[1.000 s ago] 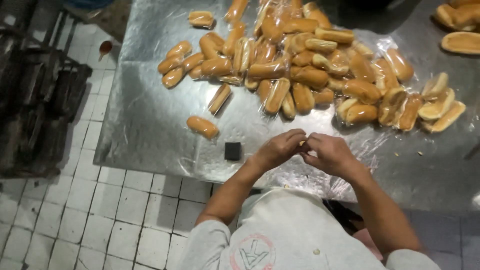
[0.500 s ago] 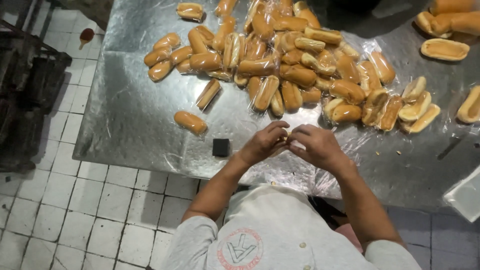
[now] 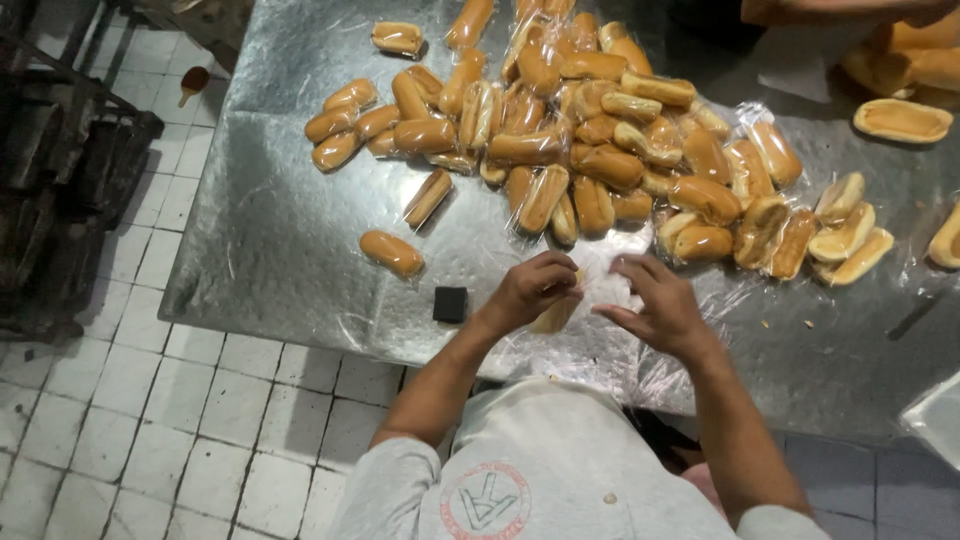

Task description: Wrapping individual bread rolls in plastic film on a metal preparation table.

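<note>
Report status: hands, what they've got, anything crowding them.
Left hand closed on a bread roll; right hand open beside it. Small black block just left, bagged roll pile beyond; neither touching.

Steel table (image 3: 280,250), white tiled floor (image 3: 150,440), dark crates (image 3: 60,200) at left.

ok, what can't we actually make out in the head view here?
- Roll at the left hand: mostly hidden by the fingers, and whether it is gripped cannot be told.
- Right hand: whether it pinches the clear wrap cannot be told.
- Another person's arm: cut off by the top edge.
- Small black block: too small to identify.
- Pale tray: cut off by the right edge.
</note>
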